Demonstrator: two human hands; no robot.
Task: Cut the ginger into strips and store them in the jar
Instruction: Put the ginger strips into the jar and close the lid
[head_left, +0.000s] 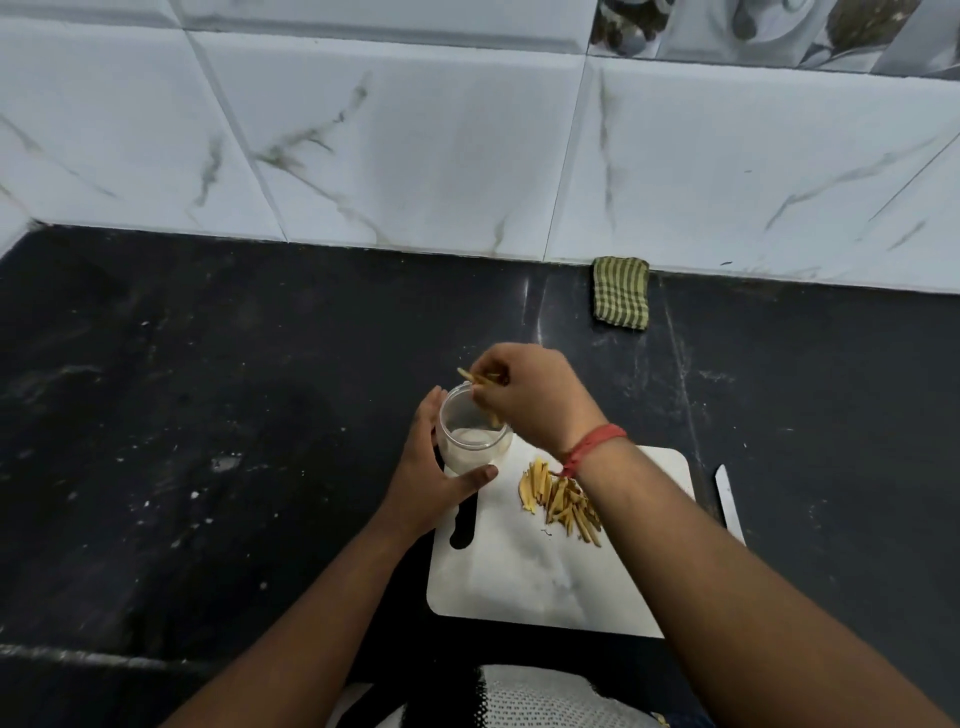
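The left hand (434, 475) gripped a clear jar (471, 434), fingers curled round its left and far side and the thumb lying across its near side. The jar was tilted, its open mouth turned up and toward the far side, at the far left corner of a white cutting board (519, 582). The right hand (530, 397) was at the jar's mouth, its fingers closed in a pinch on a small bunch of ginger strips (475, 378); several strips stuck out to the left above the rim, and one or two showed inside the glass. A red thread band (592, 447) circled the right wrist.

On the board, just right of the jar and partly under the right forearm, lay a loose pile of cut ginger (558, 501), the pale yellow sticks mostly running near to far. The board had a slot handle at its left edge, and it rested on a black tabletop (208, 415) marked with pale specks. Off the board's right edge a knife blade (727, 501) lay on the tabletop, only partly visible past the forearm. At the far side, against the white marbled wall tiles (415, 156), sat a folded green checked cloth (621, 292), well apart from the board.
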